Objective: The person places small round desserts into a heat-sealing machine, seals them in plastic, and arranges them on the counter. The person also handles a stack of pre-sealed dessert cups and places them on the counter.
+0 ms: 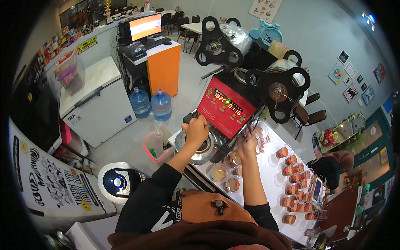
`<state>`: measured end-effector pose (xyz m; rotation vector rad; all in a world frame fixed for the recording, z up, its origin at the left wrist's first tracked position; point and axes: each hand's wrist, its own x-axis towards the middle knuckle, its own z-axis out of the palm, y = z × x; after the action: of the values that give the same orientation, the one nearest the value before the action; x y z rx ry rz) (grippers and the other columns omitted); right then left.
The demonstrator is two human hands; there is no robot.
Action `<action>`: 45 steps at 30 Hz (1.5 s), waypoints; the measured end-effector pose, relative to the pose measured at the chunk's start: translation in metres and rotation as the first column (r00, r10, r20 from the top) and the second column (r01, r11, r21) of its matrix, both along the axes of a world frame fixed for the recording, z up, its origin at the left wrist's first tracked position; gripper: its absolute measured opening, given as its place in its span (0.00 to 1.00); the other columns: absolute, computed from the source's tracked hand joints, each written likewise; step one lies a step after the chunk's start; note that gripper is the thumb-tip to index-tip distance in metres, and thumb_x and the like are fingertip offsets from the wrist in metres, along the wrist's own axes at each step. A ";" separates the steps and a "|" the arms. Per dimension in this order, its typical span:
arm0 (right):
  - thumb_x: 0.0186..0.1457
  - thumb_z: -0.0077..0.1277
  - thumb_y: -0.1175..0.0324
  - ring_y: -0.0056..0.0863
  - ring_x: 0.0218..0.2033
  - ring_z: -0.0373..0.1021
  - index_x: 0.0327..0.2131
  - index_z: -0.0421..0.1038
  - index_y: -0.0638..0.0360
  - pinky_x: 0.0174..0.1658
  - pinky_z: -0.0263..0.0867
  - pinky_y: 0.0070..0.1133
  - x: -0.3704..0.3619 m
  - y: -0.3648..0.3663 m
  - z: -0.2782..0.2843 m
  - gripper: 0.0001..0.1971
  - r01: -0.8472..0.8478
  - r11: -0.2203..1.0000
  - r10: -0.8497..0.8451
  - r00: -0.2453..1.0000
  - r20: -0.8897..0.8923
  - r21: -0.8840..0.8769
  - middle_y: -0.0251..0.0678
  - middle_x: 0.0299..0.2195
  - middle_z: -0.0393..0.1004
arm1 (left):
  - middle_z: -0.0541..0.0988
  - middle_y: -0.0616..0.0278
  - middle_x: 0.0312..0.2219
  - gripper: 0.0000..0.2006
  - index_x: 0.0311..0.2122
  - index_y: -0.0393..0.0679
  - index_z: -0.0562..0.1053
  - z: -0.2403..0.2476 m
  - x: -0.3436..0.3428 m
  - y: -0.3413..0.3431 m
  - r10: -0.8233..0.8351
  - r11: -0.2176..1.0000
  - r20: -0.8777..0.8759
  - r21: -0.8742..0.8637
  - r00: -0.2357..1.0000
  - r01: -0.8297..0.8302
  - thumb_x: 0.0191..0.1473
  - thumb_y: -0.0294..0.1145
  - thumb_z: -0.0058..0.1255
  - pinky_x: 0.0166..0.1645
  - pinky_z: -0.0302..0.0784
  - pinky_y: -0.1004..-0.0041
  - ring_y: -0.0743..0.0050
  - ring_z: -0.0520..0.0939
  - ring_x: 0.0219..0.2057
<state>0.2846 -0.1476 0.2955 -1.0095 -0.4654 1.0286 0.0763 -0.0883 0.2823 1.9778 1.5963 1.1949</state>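
Note:
In front of me stands a cup sealing machine with a red front panel (pixel 223 106), lit digits and black spoked reel holders (pixel 278 93) on top. My left hand (pixel 196 131) is closed in a fist round the machine's black handle, of which only a little shows. Below that hand is a round silver metal part (pixel 202 146). My right hand (pixel 248 143) is at the machine's right side, among clear plastic cups; its fingers are partly hidden, and whether they hold a cup is unclear. Pale-topped cups (pixel 218 172) sit between my arms on the white table (pixel 264 162).
Several cups with orange-red contents (pixel 288 201) crowd the table's right side. At left stand a chest freezer (pixel 98 100), blue water jugs (pixel 161 105), a bin (pixel 156 154) and a white round-topped appliance (pixel 118 181). A person in a dark top (pixel 327 168) is beyond the table at right.

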 end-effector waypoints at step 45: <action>0.68 0.43 0.74 0.19 0.26 0.69 0.44 0.71 0.58 0.29 0.65 0.18 0.099 0.045 -0.048 0.07 -0.184 0.980 0.199 0.913 0.356 -0.075 0.28 0.29 0.72 | 0.75 0.66 0.33 0.15 0.37 0.50 0.78 0.006 0.066 -0.087 -0.222 0.870 -0.227 0.393 0.948 0.298 0.46 0.42 0.67 0.42 0.61 0.59 0.65 0.74 0.39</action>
<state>0.3840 -0.1030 0.2473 -1.2140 -0.8644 1.0299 0.1428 -0.1754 0.2881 2.5395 1.1491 1.3740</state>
